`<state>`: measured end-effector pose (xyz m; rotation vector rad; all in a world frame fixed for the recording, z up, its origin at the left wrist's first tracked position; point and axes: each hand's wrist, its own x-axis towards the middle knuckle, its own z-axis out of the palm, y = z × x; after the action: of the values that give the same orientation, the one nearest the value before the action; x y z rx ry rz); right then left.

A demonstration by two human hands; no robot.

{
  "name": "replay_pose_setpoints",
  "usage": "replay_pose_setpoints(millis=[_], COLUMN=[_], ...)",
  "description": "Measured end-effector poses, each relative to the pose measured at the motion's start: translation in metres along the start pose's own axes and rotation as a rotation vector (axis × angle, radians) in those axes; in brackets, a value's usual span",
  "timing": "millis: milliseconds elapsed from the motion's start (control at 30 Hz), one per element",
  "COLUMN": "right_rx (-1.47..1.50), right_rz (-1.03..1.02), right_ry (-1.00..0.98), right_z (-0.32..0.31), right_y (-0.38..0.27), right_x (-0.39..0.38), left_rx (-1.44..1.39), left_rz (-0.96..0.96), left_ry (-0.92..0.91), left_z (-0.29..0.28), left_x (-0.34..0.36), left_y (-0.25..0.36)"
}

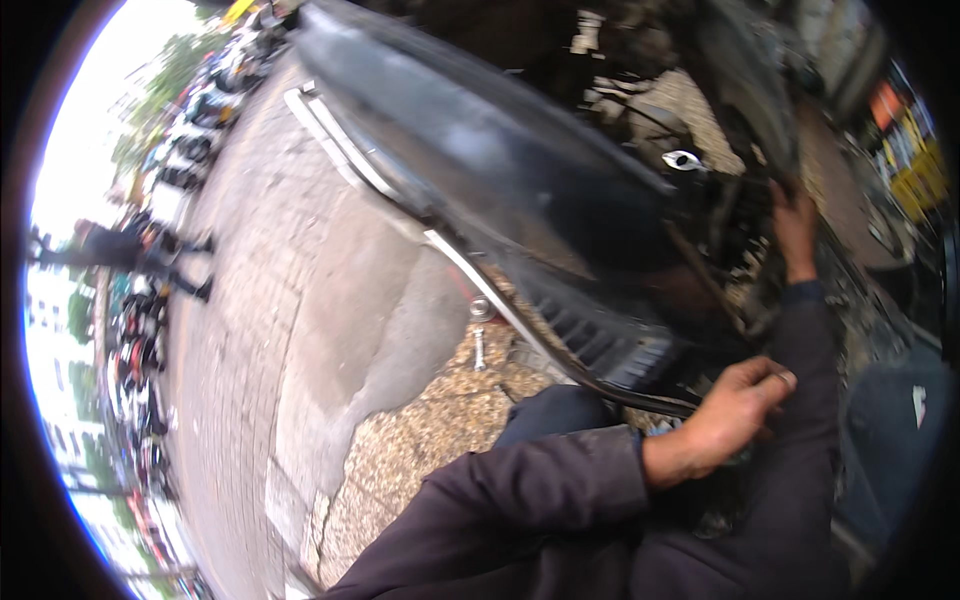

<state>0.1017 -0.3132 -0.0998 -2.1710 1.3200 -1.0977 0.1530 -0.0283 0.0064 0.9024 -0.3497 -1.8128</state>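
Observation:
A dark, glossy scooter body (480,150) fills the upper middle, with a curved chrome rail (470,270) along its side and a ribbed black footboard (600,340). My left hand (725,420) is closed beside the footboard's near end, thumb over curled fingers. What it holds, if anything, cannot be made out. Farther up, my right hand (795,235) reaches among the scooter's exposed dark parts, at the lower end of a dark panel (755,80). Its fingertips are blurred and partly hidden. A short silver wrench (479,350) lies on the pebbled ground left of the rail.
A round metal tool head (481,308) sits just above the wrench. Brick paving (240,270) stretches left toward a row of parked scooters (140,400). A person in dark clothes (130,248) is walking there. Yellow and orange packages (905,150) stand at the far right, above a dark blue surface (890,430).

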Motion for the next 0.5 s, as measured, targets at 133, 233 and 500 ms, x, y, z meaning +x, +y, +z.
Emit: replay_pose_setpoints(millis=[133, 233, 500], right_rx=[0.116, 0.086, 0.92], right_rz=[-0.068, -0.005, 0.467], right_ry=[0.026, 0.041, -0.241], right_z=[0.019, 0.029, 0.03], right_y=[0.033, 0.047, 0.03], right_x=[0.002, 0.001, -0.007], left_rx=[-0.026, 0.018, 0.005], left_rz=[0.03, 0.046, 0.049], left_ry=[-0.013, -0.003, -0.018], left_z=[0.001, 0.001, 0.002], left_x=[0.004, 0.008, 0.006], left_y=[-0.004, -0.007, -0.008])
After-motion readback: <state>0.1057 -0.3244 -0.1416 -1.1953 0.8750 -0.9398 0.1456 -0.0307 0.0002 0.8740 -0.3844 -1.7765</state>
